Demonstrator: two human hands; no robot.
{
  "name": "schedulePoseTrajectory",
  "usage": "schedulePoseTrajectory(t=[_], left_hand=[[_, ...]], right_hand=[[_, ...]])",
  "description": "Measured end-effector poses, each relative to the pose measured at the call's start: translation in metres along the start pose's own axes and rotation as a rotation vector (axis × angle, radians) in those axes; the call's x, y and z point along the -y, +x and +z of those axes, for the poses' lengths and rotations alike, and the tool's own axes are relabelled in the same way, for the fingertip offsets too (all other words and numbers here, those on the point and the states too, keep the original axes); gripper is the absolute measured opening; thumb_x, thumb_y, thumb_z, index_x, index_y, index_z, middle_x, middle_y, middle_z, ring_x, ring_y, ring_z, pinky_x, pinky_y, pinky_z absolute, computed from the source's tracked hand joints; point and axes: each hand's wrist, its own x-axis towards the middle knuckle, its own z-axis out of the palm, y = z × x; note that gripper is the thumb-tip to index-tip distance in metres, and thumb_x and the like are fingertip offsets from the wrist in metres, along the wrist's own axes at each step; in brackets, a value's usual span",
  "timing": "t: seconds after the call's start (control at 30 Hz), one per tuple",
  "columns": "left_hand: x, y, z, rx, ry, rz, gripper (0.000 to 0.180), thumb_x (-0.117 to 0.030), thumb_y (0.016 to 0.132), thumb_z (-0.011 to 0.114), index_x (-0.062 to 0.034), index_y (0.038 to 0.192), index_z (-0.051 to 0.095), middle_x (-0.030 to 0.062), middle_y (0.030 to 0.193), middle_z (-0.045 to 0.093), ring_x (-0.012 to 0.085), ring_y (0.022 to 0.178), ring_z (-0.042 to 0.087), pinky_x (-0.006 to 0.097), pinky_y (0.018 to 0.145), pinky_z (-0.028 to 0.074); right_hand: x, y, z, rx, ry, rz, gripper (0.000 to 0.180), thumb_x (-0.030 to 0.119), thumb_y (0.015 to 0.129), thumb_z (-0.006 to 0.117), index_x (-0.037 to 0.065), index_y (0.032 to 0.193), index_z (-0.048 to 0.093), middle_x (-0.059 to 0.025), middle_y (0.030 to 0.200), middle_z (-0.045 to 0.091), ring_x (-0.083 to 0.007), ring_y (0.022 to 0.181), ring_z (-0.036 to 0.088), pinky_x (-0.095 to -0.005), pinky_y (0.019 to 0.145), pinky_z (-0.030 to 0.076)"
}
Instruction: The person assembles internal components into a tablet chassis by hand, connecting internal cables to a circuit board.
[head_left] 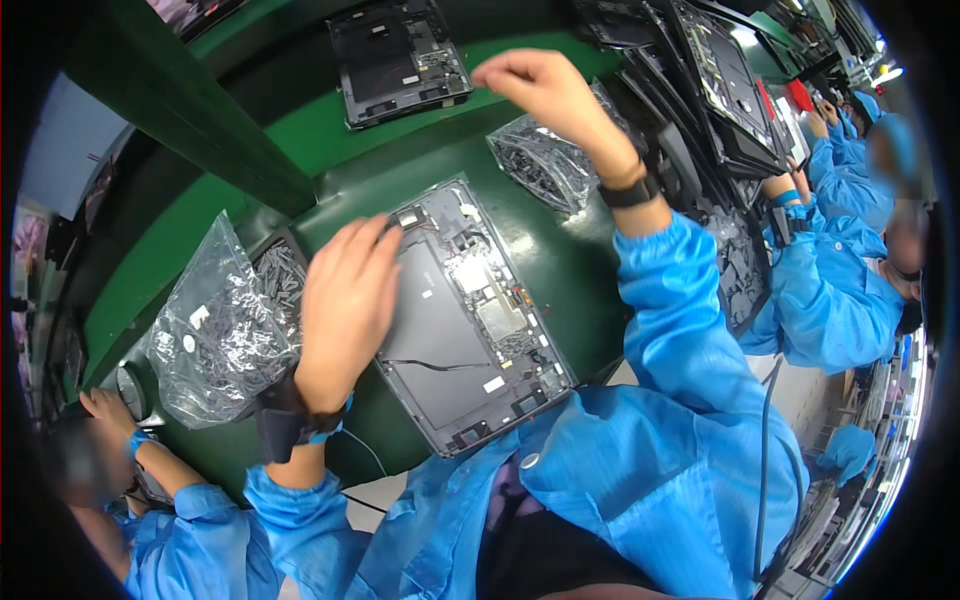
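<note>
The person's left hand (345,305) lay flat, fingers spread open, on the left side of an opened tablet (470,315). It gripped nothing; it only pressed down. The tablet rested on the green table (545,255), right in front of the person, with its back cover off so the dark inside and small silver parts showed.

The right hand (535,85) was lifted high above the table, well apart from the tablet. Its fingers were pinched together, maybe on some tiny part, but that was too small to see.

A crinkly clear bag of small dark parts (215,330) sat just left of the left hand. Another clear bag (545,160) lay under the raised right arm. A second opened tablet (400,60) lay farther back on the table. More opened tablets leaned in a stack (720,90) at the back right.

A co-worker in a blue coat (840,290) sat to the right. Another co-worker's hand (105,405) showed at the lower left.
</note>
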Motion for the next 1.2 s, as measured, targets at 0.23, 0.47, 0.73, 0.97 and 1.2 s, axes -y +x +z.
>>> schedulePoseTrajectory(t=[0.23,0.47,0.73,0.97,1.2], left_hand=[[-0.008,0.037,0.026,0.185,0.193,0.315,0.047,-0.001,0.078,0.055,-0.0003,0.125,0.055,0.014,0.128,0.056,0.0318,0.116,0.053,0.04,0.099,0.043],[0.003,0.036,0.031,0.131,0.27,0.373,0.04,-0.005,0.077,0.055,0.0004,0.116,0.06,0.0118,0.117,0.06,0.027,0.103,0.057,0.038,0.093,0.045],[-0.002,0.049,0.02,0.19,-0.09,0.015,0.046,-0.021,0.076,0.075,-0.0024,0.115,0.06,0.012,0.1,0.057,0.0308,0.098,0.055,0.04,0.088,0.044],[0.0,0.054,0.023,0.13,-0.159,0.026,0.044,-0.019,0.07,0.078,-0.0021,0.106,0.059,0.0124,0.1,0.056,0.0314,0.098,0.054,0.04,0.085,0.042],[-0.03,0.031,0.002,0.312,-0.088,-0.044,0.049,-0.031,0.071,0.08,-0.0054,0.106,0.059,0.0139,0.112,0.059,0.0281,0.102,0.055,0.039,0.089,0.039]], right_hand=[[0.0,-0.087,-0.002,-0.159,-0.428,-0.145,0.012,0.012,0.084,0.064,0.007,0.092,0.072,-0.0085,0.093,0.07,-0.0284,0.092,0.062,-0.0377,0.082,0.051],[-0.025,-0.088,0.014,-0.149,-0.636,-0.266,0.008,0.009,0.077,0.066,0.008,0.083,0.071,-0.0051,0.079,0.063,-0.0263,0.081,0.057,-0.0384,0.075,0.049],[-0.036,-0.075,0.032,-0.028,-0.663,-0.228,0.005,0.011,0.076,0.068,0.009,0.08,0.07,-0.0057,0.079,0.063,-0.0269,0.082,0.059,-0.0386,0.075,0.049],[-0.039,-0.075,0.037,-0.059,-0.676,-0.156,0.004,0.011,0.076,0.068,0.008,0.078,0.068,-0.0075,0.079,0.063,-0.0292,0.083,0.059,-0.0408,0.076,0.049],[-0.038,-0.078,0.034,-0.042,-0.672,-0.141,0.006,0.01,0.076,0.069,0.007,0.081,0.067,-0.008,0.082,0.063,-0.0296,0.083,0.059,-0.0408,0.076,0.049]])
